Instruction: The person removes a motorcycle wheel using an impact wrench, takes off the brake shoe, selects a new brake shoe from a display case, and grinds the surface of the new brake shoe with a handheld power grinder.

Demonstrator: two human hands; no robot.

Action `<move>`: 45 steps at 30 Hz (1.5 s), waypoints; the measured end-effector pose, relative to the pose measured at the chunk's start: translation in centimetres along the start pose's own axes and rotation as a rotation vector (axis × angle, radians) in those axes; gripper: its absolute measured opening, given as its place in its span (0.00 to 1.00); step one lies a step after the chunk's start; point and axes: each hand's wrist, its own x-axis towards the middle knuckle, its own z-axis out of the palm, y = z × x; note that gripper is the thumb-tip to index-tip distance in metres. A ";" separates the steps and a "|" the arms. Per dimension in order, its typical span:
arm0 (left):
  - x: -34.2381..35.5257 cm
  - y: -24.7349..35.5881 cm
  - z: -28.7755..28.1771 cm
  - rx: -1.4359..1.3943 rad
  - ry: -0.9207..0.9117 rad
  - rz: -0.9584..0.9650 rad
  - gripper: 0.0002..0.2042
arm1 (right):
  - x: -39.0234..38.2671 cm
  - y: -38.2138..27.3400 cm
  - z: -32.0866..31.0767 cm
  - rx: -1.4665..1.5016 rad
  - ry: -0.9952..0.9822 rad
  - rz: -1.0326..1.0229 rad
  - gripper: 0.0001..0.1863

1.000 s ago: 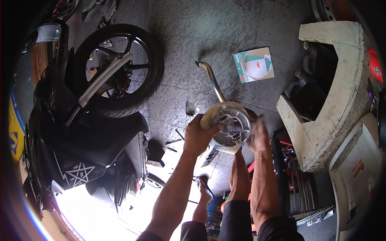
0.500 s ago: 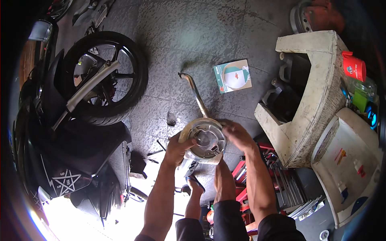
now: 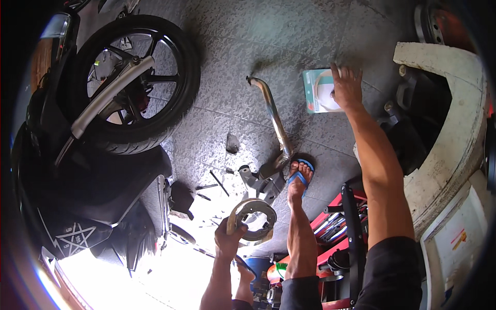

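Your left hand point(image 3: 230, 235) grips the brake plate point(image 3: 253, 221) by its rim at six o'clock — stiff, heavy metal; your right hand point(image 3: 346, 88) spreads flat on the box point(image 3: 318, 93) at one o'clock.

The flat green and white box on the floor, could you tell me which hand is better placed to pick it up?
The right hand: it is stretched out and already rests on the box, while the left hand is near the body, gripping the round brake shoe assembly.
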 end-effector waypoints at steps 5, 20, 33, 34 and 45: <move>-2.7 1.8 2.5 0.074 -0.002 0.010 0.21 | -2.6 2.2 1.1 0.292 -0.147 0.270 0.24; -10.7 13.9 0.1 -0.513 -0.204 0.210 0.19 | -16.1 -2.8 -19.9 1.265 0.218 0.397 0.15; -30.9 37.2 -6.1 -1.112 -0.784 0.445 0.27 | -29.0 4.3 -62.2 1.405 0.550 0.318 0.17; -32.3 39.9 -6.2 -1.170 -0.796 0.445 0.24 | -29.2 5.0 -64.5 1.402 0.622 0.230 0.18; -35.8 61.7 -6.2 -0.741 -0.986 0.788 0.20 | -23.2 7.8 -76.5 1.588 0.472 0.044 0.22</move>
